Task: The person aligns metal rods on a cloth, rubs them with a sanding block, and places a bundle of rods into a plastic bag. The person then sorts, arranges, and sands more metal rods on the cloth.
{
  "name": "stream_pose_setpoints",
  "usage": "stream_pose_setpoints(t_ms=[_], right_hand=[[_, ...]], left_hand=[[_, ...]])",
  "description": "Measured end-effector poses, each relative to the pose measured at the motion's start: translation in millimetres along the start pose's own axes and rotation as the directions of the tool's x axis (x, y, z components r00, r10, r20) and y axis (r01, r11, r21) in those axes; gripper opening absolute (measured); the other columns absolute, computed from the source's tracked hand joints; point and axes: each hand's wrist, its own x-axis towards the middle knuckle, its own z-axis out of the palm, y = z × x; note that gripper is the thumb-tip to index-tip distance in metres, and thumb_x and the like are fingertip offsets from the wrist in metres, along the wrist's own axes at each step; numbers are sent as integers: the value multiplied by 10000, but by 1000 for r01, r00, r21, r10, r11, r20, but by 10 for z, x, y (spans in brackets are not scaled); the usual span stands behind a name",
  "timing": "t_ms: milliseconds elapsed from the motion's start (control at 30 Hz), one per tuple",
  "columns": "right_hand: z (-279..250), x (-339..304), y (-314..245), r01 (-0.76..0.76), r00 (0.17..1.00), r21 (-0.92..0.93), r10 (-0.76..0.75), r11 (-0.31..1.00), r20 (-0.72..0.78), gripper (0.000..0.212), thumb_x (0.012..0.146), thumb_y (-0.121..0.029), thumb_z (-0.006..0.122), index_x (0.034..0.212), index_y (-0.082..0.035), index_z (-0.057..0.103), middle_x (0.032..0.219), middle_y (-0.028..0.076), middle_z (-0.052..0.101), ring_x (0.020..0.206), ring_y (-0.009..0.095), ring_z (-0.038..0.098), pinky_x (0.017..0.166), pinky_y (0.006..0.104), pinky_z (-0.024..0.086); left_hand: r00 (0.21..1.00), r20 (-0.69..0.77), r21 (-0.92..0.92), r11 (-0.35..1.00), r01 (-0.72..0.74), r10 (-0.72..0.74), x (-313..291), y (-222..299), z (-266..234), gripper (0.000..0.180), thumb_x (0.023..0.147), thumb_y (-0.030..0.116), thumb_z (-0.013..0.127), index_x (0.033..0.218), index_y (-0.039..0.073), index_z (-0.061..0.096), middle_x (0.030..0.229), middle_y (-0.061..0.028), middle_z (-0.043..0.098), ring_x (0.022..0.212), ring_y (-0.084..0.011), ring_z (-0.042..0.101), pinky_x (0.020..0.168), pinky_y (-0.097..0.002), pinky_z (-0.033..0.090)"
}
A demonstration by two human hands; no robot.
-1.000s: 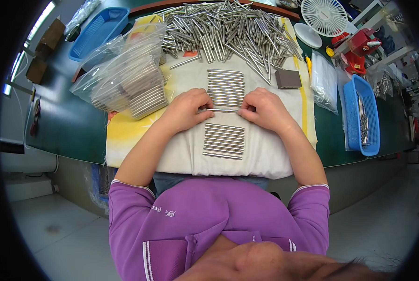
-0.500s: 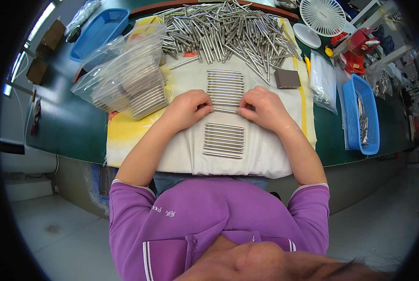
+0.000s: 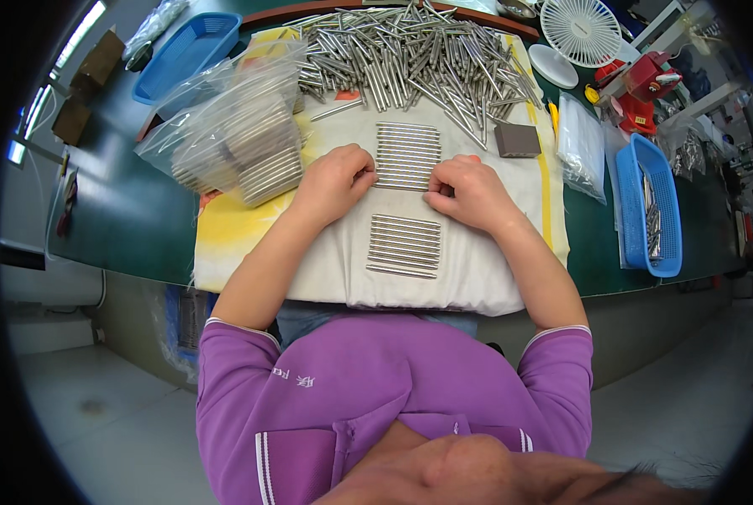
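On the white cloth (image 3: 326,269) two neat rows of slim silver metal rods lie side by side, one above the other. My left hand (image 3: 339,181) is curled closed at the left ends of the far row (image 3: 408,156). At the opposite ends, my right hand (image 3: 469,189) is curled with thumb and fingers together. Between them they pinch the nearest metal rod of that row, its tips partly hidden by my fingers. The near row (image 3: 403,244) sits closer to me, untouched, with its lowest rod slightly askew.
A large loose heap of rods (image 3: 410,55) covers the back. Bagged rods (image 3: 259,151) stand at left, near a blue basket (image 3: 187,59). To the right are a grey-brown block (image 3: 517,140), plastic bags (image 3: 580,147), another blue basket (image 3: 675,210) and a white fan (image 3: 580,29).
The rod between my hands has moved away from me and now lies against the far row. Both hands moved slightly with it.
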Motion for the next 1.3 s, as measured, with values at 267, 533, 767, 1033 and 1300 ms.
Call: stream_pose_setpoints(t_ms=[267,533,767,1033,1300], right_hand=[[-122,-320,-241,-5,999,56,2,998,51,188,807,-194,716,958,-85,690,982,69,677,926,257,634,833,398,501],[187,-807,-567,-33,995,-70,26,997,-100,648,769,-351,774,1308,-50,575,1308,87,573,1186,298,538,993,427,429],[327,-815,-666,-154,972,-68,139,986,-187,768,732,-443,795,1346,-58,541,1349,95,533,1233,313,492,1032,456,384],[330,-801,-690,-202,962,-53,188,978,-199,796,741,-442,796,1373,-54,508,1376,122,500,1248,322,475,1060,454,365],[372,-834,-619,-208,954,-12,201,978,-222,735,775,-418,774,1360,-52,522,1370,131,505,1242,337,487,1056,450,379]], left_hand=[[987,-22,-49,985,-163,162,-610,375,3,304,833,84,694,1124,16,642,1159,-141,614,1089,-346,591,925,-417,493],[989,33,31,989,-142,141,-849,504,134,526,829,138,714,1300,-16,539,1379,-188,522,1296,-376,487,1069,-463,407],[990,11,48,989,-138,138,-855,514,209,603,817,184,737,1337,-12,503,1437,-209,463,1360,-408,415,1116,-492,353],[988,12,17,988,-154,154,-862,481,229,602,823,184,734,1336,-7,486,1452,-219,439,1367,-422,403,1123,-503,341],[989,14,62,987,-146,145,-846,470,256,589,843,197,713,1347,9,473,1483,-209,429,1376,-432,388,1137,-519,313]])
